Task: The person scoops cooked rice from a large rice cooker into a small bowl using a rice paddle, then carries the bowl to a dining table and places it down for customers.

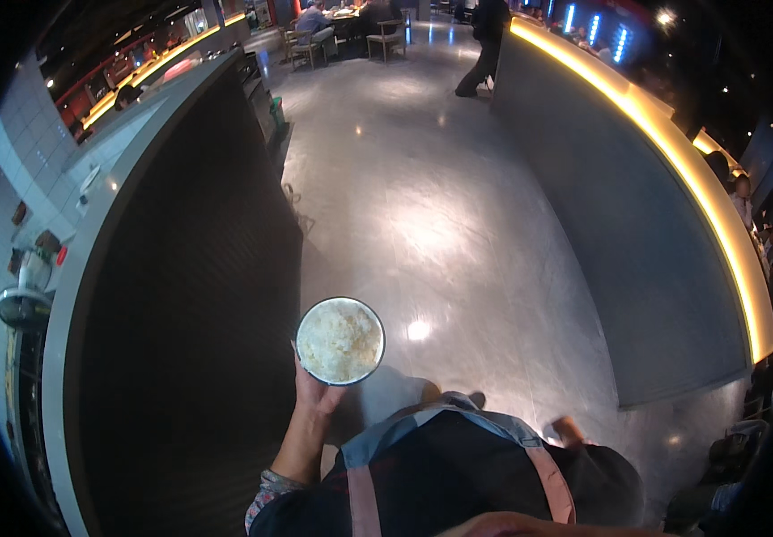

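Note:
A round bowl with a dark rim is heaped with white rice. My left hand grips it from below and from the near side, and the bowl hides most of the fingers. It is held out in front of my body, over the edge between the dark counter front and the floor. At my right side, my right hand hangs low and blurred, apart from the bowl. Its fingers are not clear enough to tell whether they hold anything.
A dark-fronted counter lines the left, a partition with a glowing top edge the right. Between them runs a shiny floor. A person in dark clothes stands ahead by the partition. Farther off, people sit on wooden chairs.

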A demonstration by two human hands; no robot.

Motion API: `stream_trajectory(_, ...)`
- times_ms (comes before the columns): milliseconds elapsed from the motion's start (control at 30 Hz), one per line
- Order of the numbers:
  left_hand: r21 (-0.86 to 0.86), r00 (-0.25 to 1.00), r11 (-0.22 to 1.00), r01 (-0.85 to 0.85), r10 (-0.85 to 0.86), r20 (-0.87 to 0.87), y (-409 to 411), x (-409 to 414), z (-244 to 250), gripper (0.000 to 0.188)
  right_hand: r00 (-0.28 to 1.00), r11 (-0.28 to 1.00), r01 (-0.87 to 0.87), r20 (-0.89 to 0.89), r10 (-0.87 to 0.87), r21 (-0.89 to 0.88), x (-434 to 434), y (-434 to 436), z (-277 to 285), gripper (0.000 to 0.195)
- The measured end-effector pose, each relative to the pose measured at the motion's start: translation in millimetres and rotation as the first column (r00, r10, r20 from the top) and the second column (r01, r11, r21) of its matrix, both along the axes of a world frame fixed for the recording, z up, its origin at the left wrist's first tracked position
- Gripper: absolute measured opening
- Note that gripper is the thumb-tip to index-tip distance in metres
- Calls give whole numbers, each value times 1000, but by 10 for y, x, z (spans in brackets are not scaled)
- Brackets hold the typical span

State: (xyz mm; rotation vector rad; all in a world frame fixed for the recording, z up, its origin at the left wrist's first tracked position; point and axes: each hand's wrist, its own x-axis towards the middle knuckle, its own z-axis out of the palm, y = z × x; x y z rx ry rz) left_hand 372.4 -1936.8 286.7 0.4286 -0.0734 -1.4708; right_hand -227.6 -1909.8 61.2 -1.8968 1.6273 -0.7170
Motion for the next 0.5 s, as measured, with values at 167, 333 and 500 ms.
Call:
stream_trajectory(167,45,997,997,-60,58,51,-1710,443,-93,65,719,675,438,-682,134,594,-587,-1373,-1187,15)
stream_trajectory(333,-118,995,992,-41,30,-98,-2972,1034,-241,61,515,901,281,-844,148,330,-101,-4172,-1532,14)
stream_trajectory(500,-2,989,989,-147,147,-14,-4324,1606,-242,59,942,986,-155,-291,166,61,2636,-7448,-383,26)
